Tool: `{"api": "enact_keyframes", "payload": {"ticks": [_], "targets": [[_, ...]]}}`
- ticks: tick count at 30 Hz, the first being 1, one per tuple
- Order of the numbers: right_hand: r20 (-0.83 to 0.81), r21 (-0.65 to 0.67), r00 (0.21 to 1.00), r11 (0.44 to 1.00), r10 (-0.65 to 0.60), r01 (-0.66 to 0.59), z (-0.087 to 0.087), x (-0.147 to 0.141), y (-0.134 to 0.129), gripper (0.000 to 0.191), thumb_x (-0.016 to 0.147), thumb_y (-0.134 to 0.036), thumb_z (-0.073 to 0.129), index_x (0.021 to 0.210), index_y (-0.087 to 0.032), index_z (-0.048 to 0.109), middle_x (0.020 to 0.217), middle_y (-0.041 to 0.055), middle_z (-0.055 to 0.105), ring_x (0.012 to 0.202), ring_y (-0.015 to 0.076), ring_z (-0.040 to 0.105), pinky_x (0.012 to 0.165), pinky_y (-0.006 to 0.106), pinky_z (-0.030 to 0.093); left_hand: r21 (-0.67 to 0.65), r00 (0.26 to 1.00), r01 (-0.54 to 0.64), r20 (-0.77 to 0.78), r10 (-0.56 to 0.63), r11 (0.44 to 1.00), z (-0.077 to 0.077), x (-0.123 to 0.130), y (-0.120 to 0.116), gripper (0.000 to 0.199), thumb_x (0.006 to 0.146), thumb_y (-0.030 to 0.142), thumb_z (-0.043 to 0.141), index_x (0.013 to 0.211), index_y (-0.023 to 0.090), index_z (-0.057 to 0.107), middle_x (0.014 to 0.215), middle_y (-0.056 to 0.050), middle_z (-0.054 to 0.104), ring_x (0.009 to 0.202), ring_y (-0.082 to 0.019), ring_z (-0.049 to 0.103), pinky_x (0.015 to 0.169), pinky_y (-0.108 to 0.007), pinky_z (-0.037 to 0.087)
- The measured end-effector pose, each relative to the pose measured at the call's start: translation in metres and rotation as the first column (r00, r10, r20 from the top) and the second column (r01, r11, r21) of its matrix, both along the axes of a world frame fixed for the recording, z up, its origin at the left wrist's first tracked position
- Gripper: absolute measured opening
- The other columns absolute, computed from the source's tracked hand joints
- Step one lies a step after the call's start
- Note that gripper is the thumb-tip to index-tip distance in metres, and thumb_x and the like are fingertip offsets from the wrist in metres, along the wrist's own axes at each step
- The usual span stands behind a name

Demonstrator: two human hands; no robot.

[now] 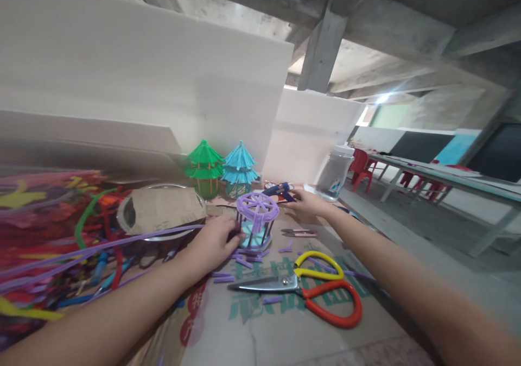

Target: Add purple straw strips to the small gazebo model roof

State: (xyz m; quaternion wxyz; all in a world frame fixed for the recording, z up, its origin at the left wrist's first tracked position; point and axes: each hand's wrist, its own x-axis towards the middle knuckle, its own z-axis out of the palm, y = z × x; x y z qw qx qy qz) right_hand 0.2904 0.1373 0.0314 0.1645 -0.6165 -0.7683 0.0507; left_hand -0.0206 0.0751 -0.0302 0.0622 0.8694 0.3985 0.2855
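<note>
A small purple pavilion frame, with a spoked wheel-like top on dark posts and a light blue base, stands upright on the cardboard. My left hand is closed at its left side, thumb by the base and fingertips partly hidden. Farther back, my right hand has its fingers around the handle of a dark blue glue gun. Large scissors with one yellow and one red handle lie partly spread in front. Small thread snips rest behind them. Short purple strips are scattered near the pavilion base.
Green and blue model pavilions stand against the white board. A metal bowl with cardboard over it sits left, beside a pile of colourful strips. A clear jar stands at the back right.
</note>
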Motion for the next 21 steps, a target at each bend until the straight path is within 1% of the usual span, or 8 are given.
{"api": "enact_keyframes", "payload": {"ticks": [3, 5, 7, 9, 11, 14, 16, 21], "targets": [[0.107, -0.022, 0.994, 1.000, -0.018, 0.020, 0.010, 0.010, -0.024, 0.030, 0.079, -0.036, 0.067, 0.100, -0.015, 0.071, 0.093, 0.0117, 0.074, 0.082, 0.0254, 0.066, 0.073, 0.031, 0.045, -0.004, 1.000, -0.003, 0.003, 0.003, 1.000, 0.000, 0.000, 0.000, 0.023, 0.091, 0.032, 0.050, 0.081, 0.016, 0.062, 0.088, -0.009, 0.065, 0.085, -0.023, 0.059, 0.077, -0.033, 0.043], [0.170, -0.024, 0.985, 1.000, -0.009, 0.013, 0.016, 0.013, -0.043, 0.025, 0.079, -0.033, 0.065, 0.094, -0.015, 0.073, 0.092, 0.0131, 0.073, 0.082, 0.0272, 0.066, 0.072, 0.032, 0.044, -0.005, 1.000, -0.005, 0.006, 0.005, 1.000, 0.000, 0.000, 0.000, 0.022, 0.091, 0.032, 0.051, 0.081, 0.016, 0.062, 0.087, -0.008, 0.065, 0.084, -0.023, 0.059, 0.076, -0.033, 0.043], [0.207, -0.015, 0.977, 0.999, 0.043, -0.041, 0.020, 0.010, -0.064, 0.018, 0.081, -0.030, 0.062, 0.088, -0.018, 0.074, 0.097, 0.0120, 0.073, 0.090, 0.0268, 0.065, 0.077, 0.032, 0.043, -0.005, 1.000, -0.008, 0.011, 0.008, 1.000, 0.000, 0.000, 0.000, 0.022, 0.091, 0.032, 0.052, 0.080, 0.016, 0.062, 0.086, -0.008, 0.065, 0.084, -0.023, 0.059, 0.076, -0.033, 0.043], [0.217, -0.016, 0.968, 0.992, 0.126, -0.125, 0.020, -0.001, -0.085, 0.016, 0.084, -0.028, 0.059, 0.084, -0.021, 0.074, 0.094, 0.0078, 0.072, 0.090, 0.0230, 0.063, 0.078, 0.031, 0.042, -0.006, 1.000, -0.008, 0.017, 0.009, 1.000, -0.001, 0.000, 0.000, 0.021, 0.090, 0.032, 0.052, 0.080, 0.016, 0.062, 0.086, -0.008, 0.065, 0.084, -0.023, 0.059, 0.076, -0.033, 0.043], [0.206, -0.018, 0.938, 0.960, 0.277, -0.280, 0.016, -0.017, -0.104, 0.016, 0.086, -0.029, 0.059, 0.087, -0.021, 0.074, 0.093, 0.0064, 0.072, 0.088, 0.0210, 0.063, 0.076, 0.029, 0.043, -0.006, 1.000, -0.009, 0.016, 0.009, 1.000, -0.001, 0.000, 0.000, 0.022, 0.090, 0.032, 0.052, 0.079, 0.016, 0.061, 0.086, -0.008, 0.065, 0.084, -0.023, 0.059, 0.075, -0.033, 0.043], [0.202, -0.014, 0.925, 0.945, 0.323, -0.327, 0.004, -0.039, -0.120, 0.019, 0.090, -0.027, 0.058, 0.101, -0.023, 0.072, 0.098, 0.0056, 0.070, 0.089, 0.0197, 0.063, 0.075, 0.029, 0.043, -0.016, 1.000, 0.003, 0.014, -0.003, 1.000, -0.001, -0.001, 0.000, 0.024, 0.091, 0.034, 0.049, 0.078, 0.017, 0.060, 0.086, -0.008, 0.065, 0.084, -0.022, 0.059, 0.075, -0.033, 0.043], [0.203, -0.004, 0.912, 0.931, 0.357, -0.364, -0.006, -0.047, -0.122, 0.019, 0.091, -0.023, 0.055, 0.097, -0.021, 0.072, 0.094, 0.0059, 0.069, 0.087, 0.0189, 0.063, 0.076, 0.028, 0.043, -0.029, 1.000, 0.010, 0.012, -0.009, 1.000, -0.002, -0.002, 0.000, 0.025, 0.092, 0.035, 0.047, 0.078, 0.017, 0.059, 0.085, -0.007, 0.064, 0.084, -0.022, 0.058, 0.076, -0.033, 0.043], [0.179, 0.051, 0.921, 0.932, 0.345, -0.359, -0.025, -0.050, -0.118, 0.019, 0.092, -0.018, 0.051, 0.091, -0.015, 0.069, 0.093, 0.0080, 0.069, 0.085, 0.0182, 0.062, 0.073, 0.028, 0.042, -0.029, 1.000, -0.012, -0.017, 0.012, 1.000, -0.003, -0.006, 0.003, 0.029, 0.092, 0.038, 0.046, 0.074, 0.018, 0.055, 0.080, -0.006, 0.061, 0.080, -0.021, 0.057, 0.075, -0.033, 0.043]]}}
